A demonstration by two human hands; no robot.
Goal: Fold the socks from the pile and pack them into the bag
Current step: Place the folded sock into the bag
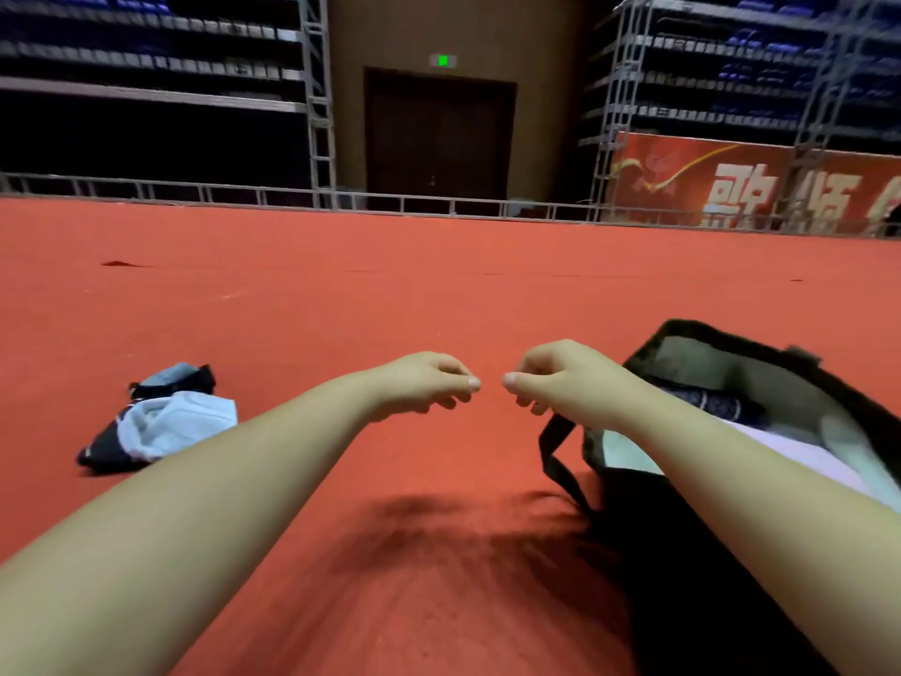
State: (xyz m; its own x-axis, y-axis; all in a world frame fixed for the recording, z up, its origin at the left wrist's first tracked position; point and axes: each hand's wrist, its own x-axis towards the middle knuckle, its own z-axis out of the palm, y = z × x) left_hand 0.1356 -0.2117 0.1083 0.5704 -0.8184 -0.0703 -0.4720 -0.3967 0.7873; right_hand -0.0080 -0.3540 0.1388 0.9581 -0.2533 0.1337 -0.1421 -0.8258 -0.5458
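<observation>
A small pile of socks point(161, 422), light blue and black, lies on the red carpet at the left. An open black bag point(760, 378) sits at the right, with dark and pale folded items inside. My left hand point(429, 383) and my right hand point(556, 378) hover side by side above the carpet between pile and bag. Both have curled fingers, thumb tips almost meeting, and nothing is held in either. My right forearm crosses over the bag's mouth and hides part of its contents.
The red carpet point(439, 285) stretches far ahead to a low metal rail point(439, 204). Behind it stand scaffold towers, dark seating tiers, a brown door and a red banner point(731, 183). The bag's strap point(560, 461) trails on the carpet.
</observation>
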